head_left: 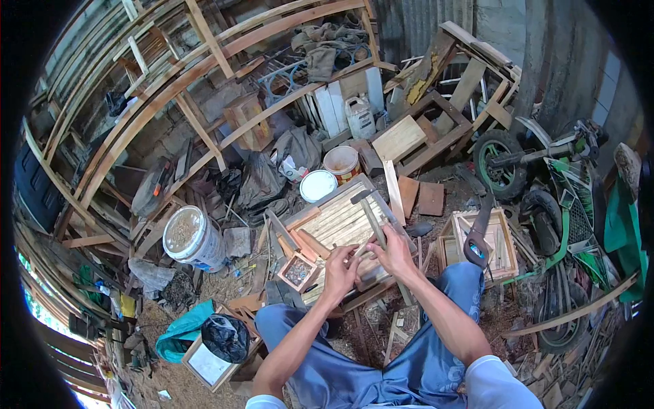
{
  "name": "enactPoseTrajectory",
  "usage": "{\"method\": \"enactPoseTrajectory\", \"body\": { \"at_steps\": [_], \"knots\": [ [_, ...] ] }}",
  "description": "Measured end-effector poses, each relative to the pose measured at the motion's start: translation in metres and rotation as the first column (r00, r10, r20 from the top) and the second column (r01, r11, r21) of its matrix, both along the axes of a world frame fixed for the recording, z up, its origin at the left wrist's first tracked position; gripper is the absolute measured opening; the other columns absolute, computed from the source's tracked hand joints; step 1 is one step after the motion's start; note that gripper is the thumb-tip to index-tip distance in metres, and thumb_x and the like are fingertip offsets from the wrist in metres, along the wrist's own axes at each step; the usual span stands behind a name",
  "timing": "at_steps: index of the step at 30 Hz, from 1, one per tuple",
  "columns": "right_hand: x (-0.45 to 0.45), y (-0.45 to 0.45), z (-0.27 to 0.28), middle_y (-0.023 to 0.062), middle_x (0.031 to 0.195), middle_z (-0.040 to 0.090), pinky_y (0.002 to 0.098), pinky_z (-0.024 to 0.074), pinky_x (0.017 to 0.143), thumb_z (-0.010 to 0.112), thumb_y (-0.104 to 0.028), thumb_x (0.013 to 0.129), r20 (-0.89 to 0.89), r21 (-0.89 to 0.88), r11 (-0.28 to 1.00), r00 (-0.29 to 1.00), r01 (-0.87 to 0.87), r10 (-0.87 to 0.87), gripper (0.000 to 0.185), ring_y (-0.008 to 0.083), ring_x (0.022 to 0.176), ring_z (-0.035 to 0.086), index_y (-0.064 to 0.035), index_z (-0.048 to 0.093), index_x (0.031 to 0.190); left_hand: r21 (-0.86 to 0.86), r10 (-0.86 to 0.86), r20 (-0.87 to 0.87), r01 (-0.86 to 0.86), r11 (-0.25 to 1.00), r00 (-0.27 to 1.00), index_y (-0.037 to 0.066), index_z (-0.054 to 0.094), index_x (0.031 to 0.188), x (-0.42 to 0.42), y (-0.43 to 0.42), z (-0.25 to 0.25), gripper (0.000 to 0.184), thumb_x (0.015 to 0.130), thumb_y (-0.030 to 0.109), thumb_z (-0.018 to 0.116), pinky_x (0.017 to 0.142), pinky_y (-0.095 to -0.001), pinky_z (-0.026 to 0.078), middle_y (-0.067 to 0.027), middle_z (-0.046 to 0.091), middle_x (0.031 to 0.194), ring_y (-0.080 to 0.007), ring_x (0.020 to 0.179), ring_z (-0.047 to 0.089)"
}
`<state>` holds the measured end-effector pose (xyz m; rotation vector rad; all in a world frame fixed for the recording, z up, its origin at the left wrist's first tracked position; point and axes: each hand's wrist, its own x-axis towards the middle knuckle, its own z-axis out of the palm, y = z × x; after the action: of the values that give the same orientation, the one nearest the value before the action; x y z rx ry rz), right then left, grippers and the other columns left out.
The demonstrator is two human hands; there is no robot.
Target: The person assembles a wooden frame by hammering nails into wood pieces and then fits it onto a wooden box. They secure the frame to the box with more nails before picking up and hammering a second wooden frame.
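Note:
My right hand [393, 252] is closed around the wooden handle of a hammer [370, 217], whose dark head points away from me over the slatted wooden board [334, 225]. Just left of it, my left hand [343, 268] has its fingers pinched together near a small piece between the two hands, too small to make out. Both hands are above the near part of the board. A small wooden box of nails or screws [298, 273] sits at the board's left edge, beside several loose wood strips [312, 244].
A handsaw [479, 235] stands by my right knee, near a wooden crate [507, 245]. Buckets [194, 235] are at left and beyond the board. A small green motorbike [565, 225] stands at right. Curved wooden frames [146, 105] fill the upper left.

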<state>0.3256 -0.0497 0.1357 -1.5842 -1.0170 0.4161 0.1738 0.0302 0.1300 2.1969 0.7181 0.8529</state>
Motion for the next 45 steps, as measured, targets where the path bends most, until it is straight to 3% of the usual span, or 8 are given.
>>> {"method": "enactPoseTrajectory", "body": {
  "at_steps": [3, 9, 13, 22, 33, 36, 40, 45],
  "knots": [
    [-0.009, -0.004, 0.001, 0.0192, 0.08, 0.068, 0.044, 0.0521, 0.071, 0.072, -0.006, 0.082, 0.095, -0.057, 0.998, 0.995, 0.033, -0.027, 0.02, 0.0377, 0.078, 0.069, 0.0015, 0.058, 0.094, -0.221, -0.008, 0.015, 0.011, 0.975, 1.0, 0.004, 0.069, 0.115, -0.006, 0.002, 0.002, 0.032, 0.083, 0.0, 0.068, 0.08, -0.0323, 0.05, -0.0106, 0.062, 0.096, -0.0194, 0.086, 0.061],
    [-0.015, 0.0, 0.007, 0.0205, 0.08, 0.069, 0.0431, 0.052, 0.071, 0.071, -0.008, 0.083, -0.057, -0.139, 0.989, 0.997, 0.049, -0.058, 0.018, 0.0367, 0.081, 0.07, 0.0015, 0.061, 0.095, -0.208, 0.021, 0.07, -0.006, 0.978, 0.997, 0.007, 0.068, 0.122, -0.004, -0.003, -0.004, 0.038, 0.085, -0.002, 0.065, 0.08, -0.0303, 0.049, -0.0087, 0.057, 0.092, -0.0191, 0.086, 0.058],
    [-0.013, 0.0, 0.014, 0.0214, 0.084, 0.07, 0.0418, 0.0524, 0.073, 0.071, -0.017, 0.085, 0.014, -0.164, 0.98, 0.994, 0.113, -0.112, 0.023, 0.0365, 0.08, 0.07, 0.0014, 0.067, 0.098, -0.074, -0.004, 0.16, 0.016, 0.997, 0.987, 0.007, 0.067, 0.123, 0.002, 0.0, -0.004, 0.037, 0.087, -0.001, 0.065, 0.073, -0.0309, 0.049, -0.0112, 0.056, 0.095, -0.0204, 0.082, 0.058],
    [-0.016, 0.001, 0.022, 0.023, 0.082, 0.069, 0.0406, 0.0527, 0.07, 0.068, -0.014, 0.085, 0.09, -0.169, 0.977, 0.989, 0.132, -0.118, 0.021, 0.0366, 0.078, 0.07, 0.003, 0.066, 0.097, -0.199, 0.031, 0.194, 0.009, 0.98, 0.98, 0.002, 0.069, 0.115, 0.005, -0.004, 0.007, 0.027, 0.089, 0.002, 0.065, 0.069, -0.0289, 0.052, -0.0126, 0.064, 0.1, -0.0193, 0.077, 0.062],
    [-0.027, 0.006, -0.008, 0.0213, 0.068, 0.059, 0.0427, 0.0467, 0.06, 0.067, -0.008, 0.085, 0.294, 0.063, 0.98, 0.934, 0.191, -0.201, 0.016, 0.0354, 0.062, 0.061, 0.0017, 0.054, 0.083, -0.283, 0.058, 0.183, -0.004, 0.959, 0.981, -0.003, 0.067, 0.116, 0.007, -0.006, 0.0, 0.027, 0.09, 0.001, 0.062, 0.068, -0.0312, 0.051, -0.0173, 0.067, 0.096, -0.0256, 0.079, 0.067],
    [-0.016, 0.006, -0.001, 0.0204, 0.065, 0.057, 0.0412, 0.0451, 0.056, 0.069, -0.011, 0.087, 0.269, 0.02, 0.989, 0.952, 0.145, -0.145, 0.02, 0.0315, 0.058, 0.057, 0.0017, 0.054, 0.083, -0.171, 0.013, 0.237, 0.029, 0.985, 0.972, -0.003, 0.068, 0.114, 0.006, -0.002, 0.002, 0.025, 0.089, -0.002, 0.062, 0.067, -0.0293, 0.051, -0.0135, 0.068, 0.096, -0.0185, 0.078, 0.065],
    [0.004, 0.002, 0.02, 0.0208, 0.066, 0.056, 0.0411, 0.0435, 0.054, 0.07, -0.012, 0.087, 0.291, -0.1, 0.995, 0.957, 0.019, 0.011, 0.022, 0.0299, 0.056, 0.055, 0.0021, 0.053, 0.084, -0.032, -0.086, 0.205, 0.094, 0.995, 0.975, -0.003, 0.068, 0.111, 0.0, 0.008, 0.011, 0.024, 0.088, -0.003, 0.062, 0.072, -0.0317, 0.052, -0.0155, 0.068, 0.098, -0.0253, 0.083, 0.068],
    [-0.024, -0.002, -0.02, 0.025, 0.07, 0.059, 0.0468, 0.0461, 0.061, 0.068, -0.011, 0.087, 0.314, -0.042, 0.986, 0.939, 0.161, -0.14, 0.02, 0.0429, 0.068, 0.062, 0.0042, 0.054, 0.085, -0.099, -0.044, 0.195, 0.064, 0.993, 0.98, -0.004, 0.069, 0.106, 0.003, 0.003, -0.013, 0.02, 0.087, -0.003, 0.063, 0.073, -0.0345, 0.052, -0.0169, 0.068, 0.096, -0.0288, 0.082, 0.067]
  ]
}}
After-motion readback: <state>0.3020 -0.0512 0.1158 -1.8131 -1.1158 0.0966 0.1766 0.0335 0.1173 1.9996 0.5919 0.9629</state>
